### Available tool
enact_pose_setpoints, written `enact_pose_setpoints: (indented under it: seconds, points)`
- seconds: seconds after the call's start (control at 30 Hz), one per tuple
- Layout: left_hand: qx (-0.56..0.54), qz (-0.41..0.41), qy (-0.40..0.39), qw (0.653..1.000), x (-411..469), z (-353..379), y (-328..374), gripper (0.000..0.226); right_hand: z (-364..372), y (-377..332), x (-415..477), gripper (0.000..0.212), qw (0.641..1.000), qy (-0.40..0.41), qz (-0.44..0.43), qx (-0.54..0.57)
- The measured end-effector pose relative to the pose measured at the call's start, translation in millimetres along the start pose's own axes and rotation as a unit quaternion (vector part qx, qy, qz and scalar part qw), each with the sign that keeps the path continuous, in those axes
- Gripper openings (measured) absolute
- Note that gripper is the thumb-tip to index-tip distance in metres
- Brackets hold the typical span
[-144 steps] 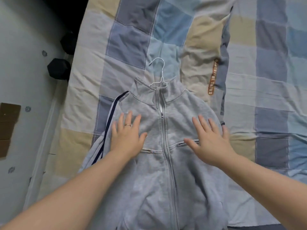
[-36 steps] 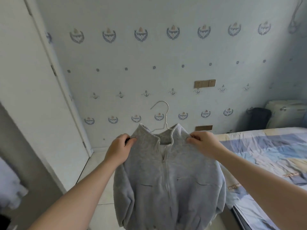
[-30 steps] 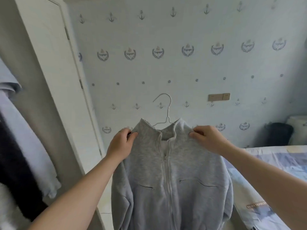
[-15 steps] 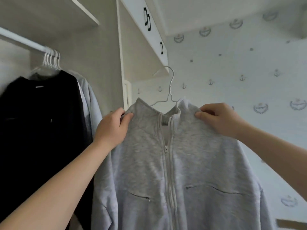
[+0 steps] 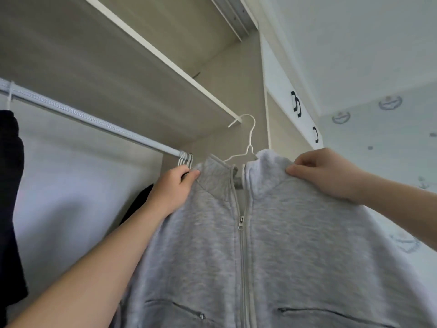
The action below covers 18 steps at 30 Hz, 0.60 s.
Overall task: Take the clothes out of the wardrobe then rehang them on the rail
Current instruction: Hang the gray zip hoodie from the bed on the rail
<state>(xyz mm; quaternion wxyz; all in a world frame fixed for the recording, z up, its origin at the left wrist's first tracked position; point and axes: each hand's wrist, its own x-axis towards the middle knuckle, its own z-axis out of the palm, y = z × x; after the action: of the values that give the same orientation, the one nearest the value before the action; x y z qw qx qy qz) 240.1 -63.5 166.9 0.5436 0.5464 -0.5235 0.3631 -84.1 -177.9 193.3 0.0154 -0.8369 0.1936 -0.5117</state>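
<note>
Rehanging step: left hand (image 5: 173, 185) and right hand (image 5: 324, 174) each pinch a shoulder of the grey jacket (image 5: 283, 245), hanger hook (image 5: 250, 131) at 12 o'clock, unhung; next move likely means lifting it onto the rail (image 5: 94, 119) at 10 o'clock.

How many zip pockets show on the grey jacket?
2: one pocket below the left hand, another below the right hand, either side of the zip. Any lower are out of frame.

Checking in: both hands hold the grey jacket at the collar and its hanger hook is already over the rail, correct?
No. The head view shows the left hand and right hand holding the grey jacket at the collar, but the hanger hook is free in the air, right of the rail, not over it.
</note>
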Motion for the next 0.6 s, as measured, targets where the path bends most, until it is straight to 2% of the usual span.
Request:
enact_pose_setpoints:
  seconds: [0.07, 0.13, 0.17, 0.23, 0.3, 0.37, 0.4, 0.47, 0.6]
  points:
    - [0.019, -0.039, 0.021, 0.999, 9, -9, -15, 0.037, 22, -12, 21, 0.031, 0.999, 0.002, 0.006, 0.039]
    - [0.069, -0.095, 0.073, 0.99, 15, -16, -26, 0.031, 45, -25, 41, 0.031, 0.997, 0.008, 0.015, 0.077]
    - [0.077, -0.13, 0.106, 0.983, 18, -19, -28, 0.037, 57, -32, 51, 0.031, 0.995, 0.009, 0.019, 0.093]
    - [0.014, -0.182, 0.145, 0.973, 20, -25, -29, 0.061, 81, -45, 68, 0.032, 0.992, 0.01, 0.024, 0.124]
    - [-0.023, -0.157, 0.126, 0.979, 23, -24, -31, 0.087, 104, -60, 84, 0.034, 0.989, 0.009, 0.024, 0.147]
    - [-0.002, -0.124, 0.092, 0.988, 27, -20, -39, 0.112, 127, -75, 98, 0.038, 0.985, 0.006, 0.017, 0.17]
    - [0.011, -0.127, 0.091, 0.988, 30, -18, -45, 0.116, 138, -82, 105, 0.04, 0.983, 0.005, 0.014, 0.185]
    - [0.038, -0.143, 0.118, 0.982, 38, -15, -60, 0.113, 159, -96, 118, 0.041, 0.977, 0.003, 0.012, 0.214]
    - [0.064, -0.137, 0.207, 0.967, 59, -12, -97, 0.091, 202, -118, 143, 0.043, 0.969, 0.012, 0.0, 0.247]
